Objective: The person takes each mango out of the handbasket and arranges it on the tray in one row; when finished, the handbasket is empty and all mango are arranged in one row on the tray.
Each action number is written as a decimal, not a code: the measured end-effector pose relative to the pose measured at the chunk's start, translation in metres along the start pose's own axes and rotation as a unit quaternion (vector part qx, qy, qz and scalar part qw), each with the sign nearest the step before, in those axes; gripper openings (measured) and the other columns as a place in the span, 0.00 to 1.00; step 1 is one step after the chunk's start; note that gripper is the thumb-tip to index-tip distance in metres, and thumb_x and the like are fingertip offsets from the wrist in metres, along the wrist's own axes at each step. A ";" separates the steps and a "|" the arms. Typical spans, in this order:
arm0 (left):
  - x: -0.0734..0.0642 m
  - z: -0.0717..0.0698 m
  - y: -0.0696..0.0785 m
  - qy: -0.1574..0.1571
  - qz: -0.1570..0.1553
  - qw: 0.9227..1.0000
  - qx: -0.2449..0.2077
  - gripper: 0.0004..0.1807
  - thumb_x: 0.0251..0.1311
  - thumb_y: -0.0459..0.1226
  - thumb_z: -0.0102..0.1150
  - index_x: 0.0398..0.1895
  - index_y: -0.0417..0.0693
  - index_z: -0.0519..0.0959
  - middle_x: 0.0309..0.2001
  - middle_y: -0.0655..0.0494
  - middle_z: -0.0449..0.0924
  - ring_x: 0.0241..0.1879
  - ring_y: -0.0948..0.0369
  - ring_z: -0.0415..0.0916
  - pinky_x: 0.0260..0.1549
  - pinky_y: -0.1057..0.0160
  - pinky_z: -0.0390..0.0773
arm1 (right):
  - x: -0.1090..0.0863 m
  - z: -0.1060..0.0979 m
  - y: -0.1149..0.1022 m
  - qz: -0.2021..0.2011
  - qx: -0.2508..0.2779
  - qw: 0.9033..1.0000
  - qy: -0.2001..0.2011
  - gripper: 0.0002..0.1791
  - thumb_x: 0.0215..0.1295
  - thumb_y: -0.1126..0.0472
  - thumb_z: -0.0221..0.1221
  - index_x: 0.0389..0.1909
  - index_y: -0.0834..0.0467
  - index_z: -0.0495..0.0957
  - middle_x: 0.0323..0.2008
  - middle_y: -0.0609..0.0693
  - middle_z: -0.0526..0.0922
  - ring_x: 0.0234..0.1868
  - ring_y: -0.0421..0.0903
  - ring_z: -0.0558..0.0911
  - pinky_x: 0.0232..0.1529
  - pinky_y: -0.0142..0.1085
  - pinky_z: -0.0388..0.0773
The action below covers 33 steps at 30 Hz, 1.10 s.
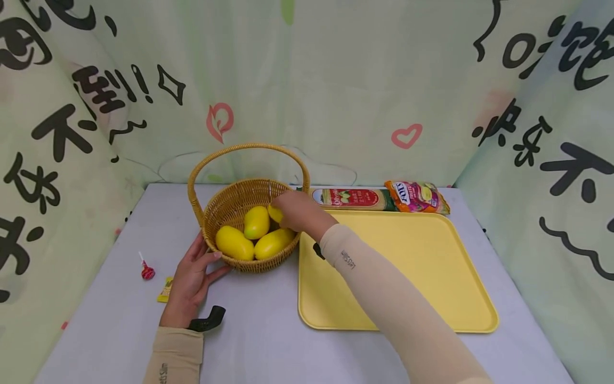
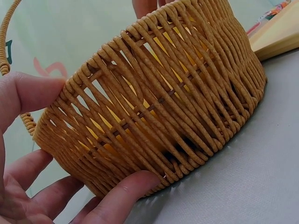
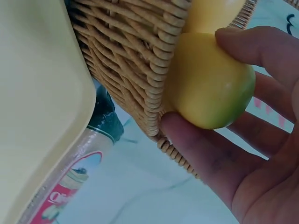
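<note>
A round wicker basket with a tall arched handle stands on the table, holding several yellow mangoes. My left hand grips its left side, the thumb on the rim and the fingers spread along the woven wall in the left wrist view. At the basket's right side my right hand reaches over the rim and holds a mango between thumb and fingers. That mango has a greenish end and sits at rim height in the right wrist view; in the head view the hand partly covers it.
Right of the basket lies a yellow tray, under my right forearm. Behind it are a long package with a red label and a bright snack bag. A red lollipop and a small yellow packet lie at left.
</note>
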<state>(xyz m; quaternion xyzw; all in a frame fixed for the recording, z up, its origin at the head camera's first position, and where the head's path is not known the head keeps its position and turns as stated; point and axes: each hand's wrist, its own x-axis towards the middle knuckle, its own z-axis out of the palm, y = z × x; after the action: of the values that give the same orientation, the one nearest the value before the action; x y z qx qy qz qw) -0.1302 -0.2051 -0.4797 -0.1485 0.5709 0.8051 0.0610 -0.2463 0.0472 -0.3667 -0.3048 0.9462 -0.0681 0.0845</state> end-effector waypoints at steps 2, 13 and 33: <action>0.000 0.000 0.000 0.000 0.000 1.000 0.001 0.45 0.76 0.30 0.55 0.84 0.80 0.52 0.87 0.68 0.46 0.79 0.54 0.60 0.63 0.45 0.80 | -0.002 0.000 0.004 0.007 0.037 0.999 0.003 0.23 0.68 0.63 0.69 0.63 0.56 0.84 0.56 0.51 0.88 0.50 0.50 0.80 0.56 0.42 0.82; -0.001 -0.001 0.000 -0.008 0.003 1.000 0.004 0.44 0.77 0.30 0.53 0.85 0.80 0.51 0.87 0.69 0.45 0.80 0.55 0.58 0.65 0.44 0.79 | -0.014 -0.002 0.010 0.009 0.150 0.988 0.035 0.30 0.70 0.58 0.69 0.71 0.56 0.78 0.68 0.53 0.83 0.68 0.53 0.80 0.70 0.45 0.78; -0.002 0.002 0.001 -0.006 0.002 1.000 0.002 0.44 0.77 0.30 0.52 0.85 0.80 0.51 0.87 0.68 0.46 0.80 0.55 0.58 0.64 0.46 0.80 | -0.038 0.011 0.026 0.052 0.382 0.918 0.093 0.31 0.68 0.51 0.71 0.72 0.45 0.78 0.66 0.51 0.83 0.56 0.50 0.83 0.56 0.42 0.86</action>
<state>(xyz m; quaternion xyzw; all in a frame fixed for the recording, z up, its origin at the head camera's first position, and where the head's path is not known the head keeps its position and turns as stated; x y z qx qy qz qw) -0.1287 -0.2034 -0.4773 -0.1429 0.5723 0.8050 0.0632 -0.2284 0.0897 -0.3780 -0.1916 0.8665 -0.4477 0.1093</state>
